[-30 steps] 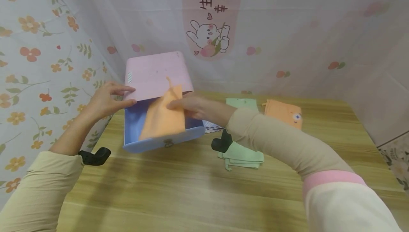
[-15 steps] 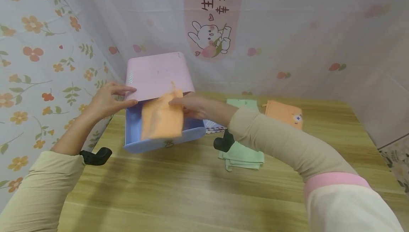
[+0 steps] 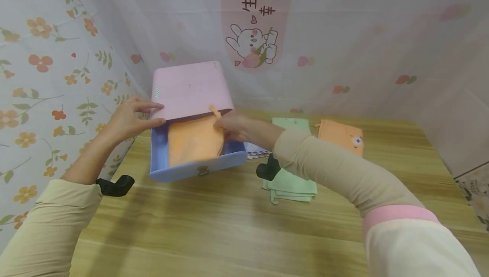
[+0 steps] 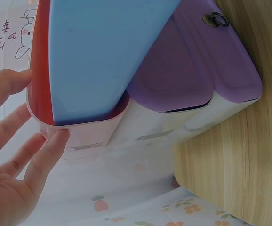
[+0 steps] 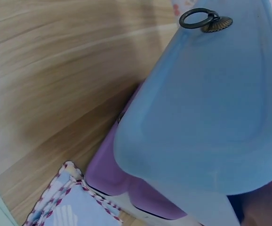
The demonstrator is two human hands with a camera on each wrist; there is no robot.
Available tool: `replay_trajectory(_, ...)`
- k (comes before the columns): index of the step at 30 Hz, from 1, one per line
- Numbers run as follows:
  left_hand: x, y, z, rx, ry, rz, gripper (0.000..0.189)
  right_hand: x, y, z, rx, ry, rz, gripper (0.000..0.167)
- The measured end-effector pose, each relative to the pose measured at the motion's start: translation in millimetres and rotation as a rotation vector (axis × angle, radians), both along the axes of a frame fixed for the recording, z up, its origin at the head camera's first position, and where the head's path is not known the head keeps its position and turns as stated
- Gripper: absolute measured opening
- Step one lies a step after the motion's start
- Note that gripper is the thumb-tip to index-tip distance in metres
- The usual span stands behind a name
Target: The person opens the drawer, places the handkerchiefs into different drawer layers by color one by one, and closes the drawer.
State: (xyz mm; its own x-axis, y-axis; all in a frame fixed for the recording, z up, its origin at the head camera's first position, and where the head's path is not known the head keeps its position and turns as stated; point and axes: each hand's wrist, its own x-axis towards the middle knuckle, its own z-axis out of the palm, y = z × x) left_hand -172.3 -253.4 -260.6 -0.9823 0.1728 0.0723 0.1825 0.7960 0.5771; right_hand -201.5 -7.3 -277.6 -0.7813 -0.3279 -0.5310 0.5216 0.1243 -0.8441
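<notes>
A pink-topped cabinet point(image 3: 189, 88) has its blue drawer point(image 3: 198, 169) pulled out toward me. My right hand point(image 3: 234, 125) pinches a folded orange towel point(image 3: 192, 141) near the corner with the hanging loop, and the towel lies flat over the inside of the drawer. My left hand point(image 3: 127, 118) rests at the cabinet's left front corner, with fingers and thumb spread apart. The left wrist view shows these fingertips touching the pink rim point(image 4: 79, 129) beside the blue drawer point(image 4: 98, 61). In the right wrist view the blue drawer front point(image 5: 197, 108) hides the towel.
Purple drawers point(image 4: 173, 70) lie beneath the blue one. A checked-edge cloth point(image 3: 257, 151) sits right of the cabinet. Green towels point(image 3: 294, 188) are partly under my right forearm, and another orange towel point(image 3: 340, 136) with a bear face lies farther right on the wooden table point(image 3: 214, 234).
The orange towel has gone from hanging tilted over the drawer to lying flatter inside it, lowered by my right hand, which shifts slightly right. My left hand keeps its place.
</notes>
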Motion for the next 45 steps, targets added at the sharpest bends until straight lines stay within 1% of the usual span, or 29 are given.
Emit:
replay_trajectory(5, -1.2, 0.3, -0.2, -0.006, 0.004, 0.002, 0.051, -0.6, 1.1, 1.5, -0.009, -0.005, -0.005, 0.035)
replay_trajectory(12, -1.7, 0.1, 1.8, -0.003, -0.007, 0.000, 0.052, -2.3, 10.6, 14.7, -0.010, -0.002, 0.072, 0.041)
replay_trajectory(23, -2.0, 0.1, 1.1, 0.011, -0.015, 0.011, 0.052, -0.5, 28.5, 31.4, -0.002, 0.079, 0.144, 0.036)
replay_trajectory(29, -1.8, -0.1, -0.2, 0.003, -0.009, 0.012, 0.053, -0.1, 41.8, 33.4, -0.025, 0.099, 0.151, 0.041)
replay_trajectory(31, -1.4, -0.1, -0.2, 0.004, -0.008, 0.014, 0.053, 0.5, 47.2, 33.3, -0.016, 0.119, 0.155, 0.041)
replay_trajectory(34, -1.2, 0.2, -0.1, 0.005, -0.009, 0.013, 0.053, 1.7, 55.4, 33.4, 0.008, 0.161, 0.161, 0.037)
replay_trajectory(38, -1.6, 0.5, -0.4, 0.004, -0.007, 0.010, 0.052, 2.7, 67.1, 33.9, 0.066, 0.247, 0.172, 0.033)
replay_trajectory(45, -0.8, 0.6, -1.9, 0.004, -0.008, 0.009, 0.052, 7.0, 94.9, 39.6, 0.236, 0.480, 0.191, 0.028)
